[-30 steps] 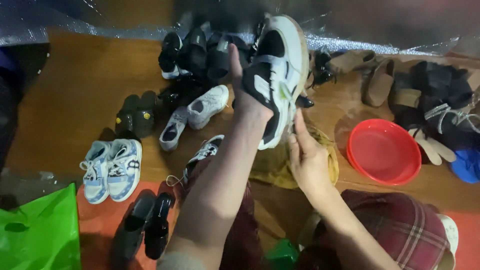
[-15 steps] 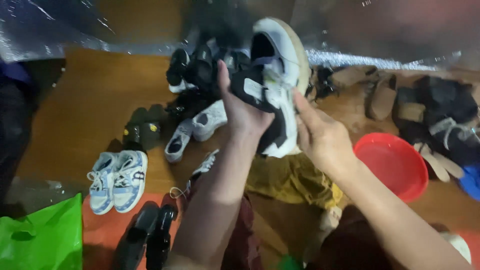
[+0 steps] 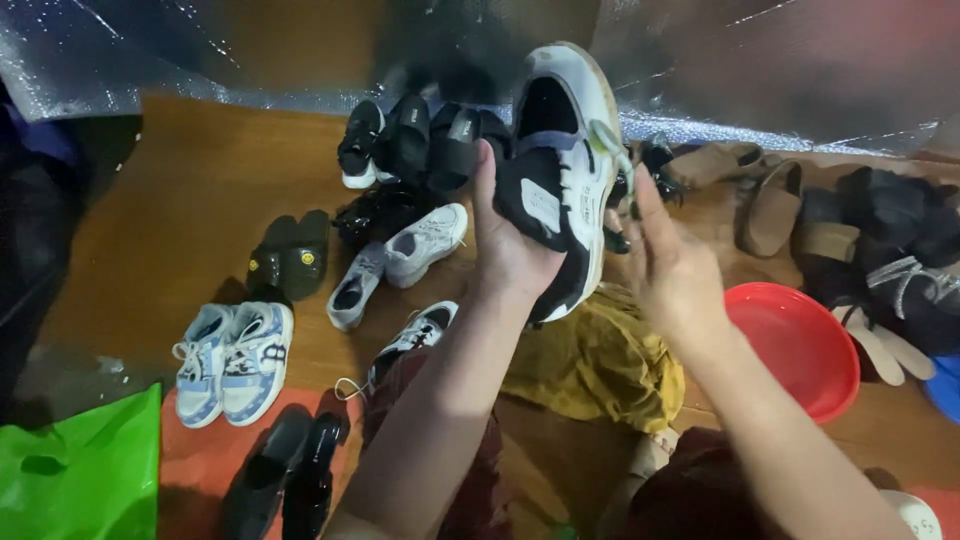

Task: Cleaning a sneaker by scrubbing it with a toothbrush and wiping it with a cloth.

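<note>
Head view: the left hand (image 3: 515,245) holds a black-and-white sneaker (image 3: 560,170) raised above the yellow cloth (image 3: 600,365), fingers pressed around its dark side panel and tongue; the right hand (image 3: 675,265) is just beside the shoe's sole edge, fingers spread and loosely extended, fingertips at a pale lace end. Judgement: the sneaker looks light, with a stiff sole and soft upper; the midfoot, sole edge or heel collar offers the firmest hold. The red basin (image 3: 800,345) lies to the right of the cloth.

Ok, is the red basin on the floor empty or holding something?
Empty. The red basin shows only its bare red inside, beside the yellow cloth; the right hand hides just its near rim.
</note>
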